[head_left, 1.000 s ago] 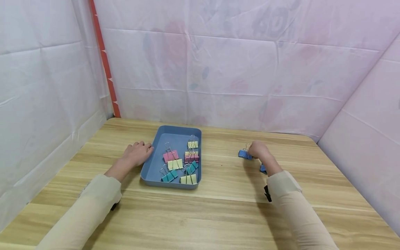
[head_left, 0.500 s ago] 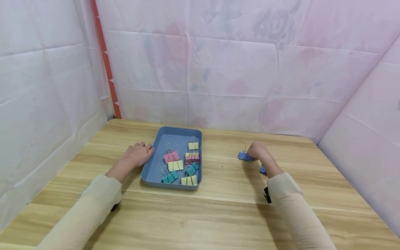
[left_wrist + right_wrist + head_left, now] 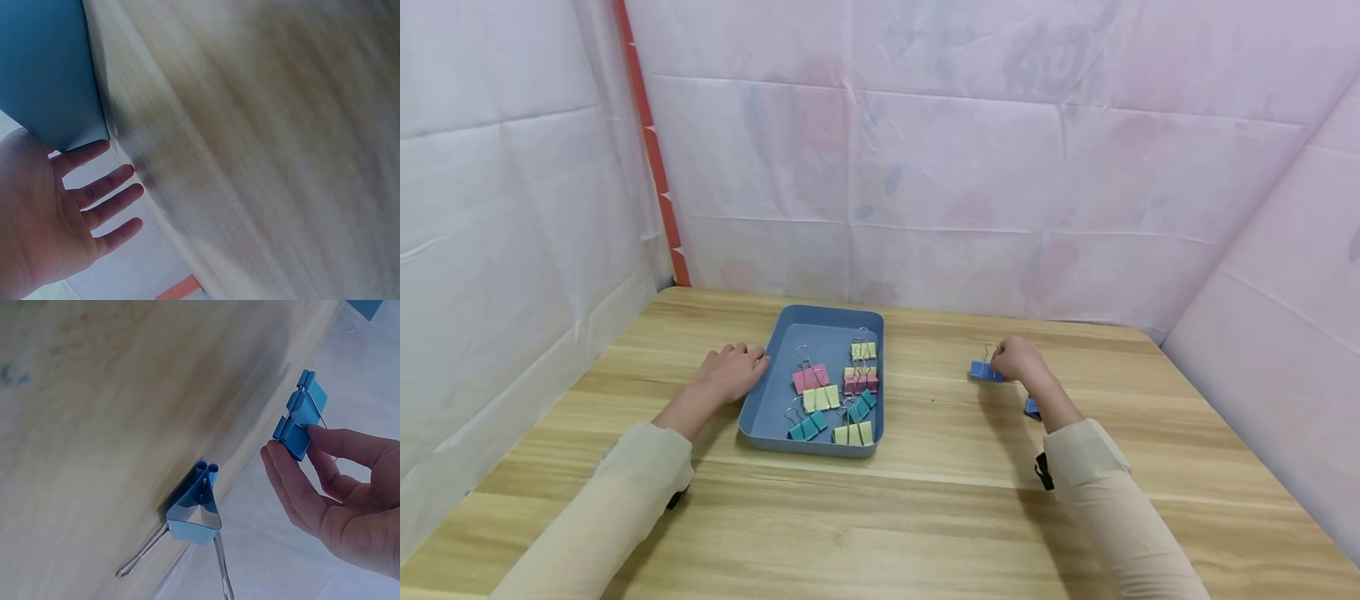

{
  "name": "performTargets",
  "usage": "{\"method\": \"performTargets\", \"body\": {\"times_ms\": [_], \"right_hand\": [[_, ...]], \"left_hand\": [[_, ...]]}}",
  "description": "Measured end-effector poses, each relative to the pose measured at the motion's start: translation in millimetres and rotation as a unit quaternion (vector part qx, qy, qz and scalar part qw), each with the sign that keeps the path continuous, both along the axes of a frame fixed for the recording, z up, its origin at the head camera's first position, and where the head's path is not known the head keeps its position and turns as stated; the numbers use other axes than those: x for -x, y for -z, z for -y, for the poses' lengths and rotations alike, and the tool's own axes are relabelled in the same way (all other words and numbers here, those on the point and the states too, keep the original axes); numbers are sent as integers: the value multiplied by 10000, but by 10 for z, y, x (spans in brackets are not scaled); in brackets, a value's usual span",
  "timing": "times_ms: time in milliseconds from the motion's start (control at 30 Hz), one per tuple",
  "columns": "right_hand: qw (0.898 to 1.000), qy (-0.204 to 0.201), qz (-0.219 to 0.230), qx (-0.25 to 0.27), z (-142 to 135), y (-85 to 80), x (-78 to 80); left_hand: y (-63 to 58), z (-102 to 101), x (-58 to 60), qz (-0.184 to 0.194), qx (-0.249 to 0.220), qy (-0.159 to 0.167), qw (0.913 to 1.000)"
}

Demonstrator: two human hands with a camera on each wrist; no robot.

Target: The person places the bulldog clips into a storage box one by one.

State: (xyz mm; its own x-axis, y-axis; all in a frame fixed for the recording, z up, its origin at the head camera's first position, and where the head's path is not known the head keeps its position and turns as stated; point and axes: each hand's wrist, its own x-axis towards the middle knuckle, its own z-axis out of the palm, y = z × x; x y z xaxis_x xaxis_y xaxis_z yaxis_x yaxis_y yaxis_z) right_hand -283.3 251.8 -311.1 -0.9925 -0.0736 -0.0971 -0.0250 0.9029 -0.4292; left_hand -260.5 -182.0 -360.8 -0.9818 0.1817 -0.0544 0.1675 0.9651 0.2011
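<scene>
My right hand (image 3: 1018,360) pinches a blue binder clip (image 3: 984,371) between thumb and fingers; in the right wrist view the clip (image 3: 304,417) hangs just over the wood, its wire handles partly behind the fingers. A second blue binder clip (image 3: 194,509) stands on the table nearer the wrist, and the forearm half covers it in the head view. My left hand (image 3: 732,372) lies at the left side of a blue-grey tray (image 3: 752,440), fingers spread and straight, the forefinger right at the tray's wall (image 3: 50,75).
Inside the tray lie pink clips (image 3: 810,377), yellow clips (image 3: 822,397) and teal clips (image 3: 807,425), mostly toward its right and front. White sheeting (image 3: 955,167) walls off the back and both sides of the wooden table (image 3: 865,525).
My right hand has risen slightly with the blue binder clip, which has shifted a little up and left. The left hand and the tray stay put.
</scene>
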Motion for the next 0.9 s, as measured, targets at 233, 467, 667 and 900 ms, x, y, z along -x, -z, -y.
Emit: {"method": "performTargets", "body": {"times_ms": [233,467,667,900], "right_hand": [[9999,-124,-80,-20,41,-45,1],[9996,-171,-223,6,73,-67,-11],[9991,-166,-379,57,113,-60,-19],[9978,-254,-609,52,154,-45,-36]], "left_hand": [[-4,13,0,-46,16,-21,10000],[-12,4,-2,-52,18,-3,10000],[-11,5,-6,-10,29,3,10000],[-12,-3,-7,26,28,-9,10000]]}}
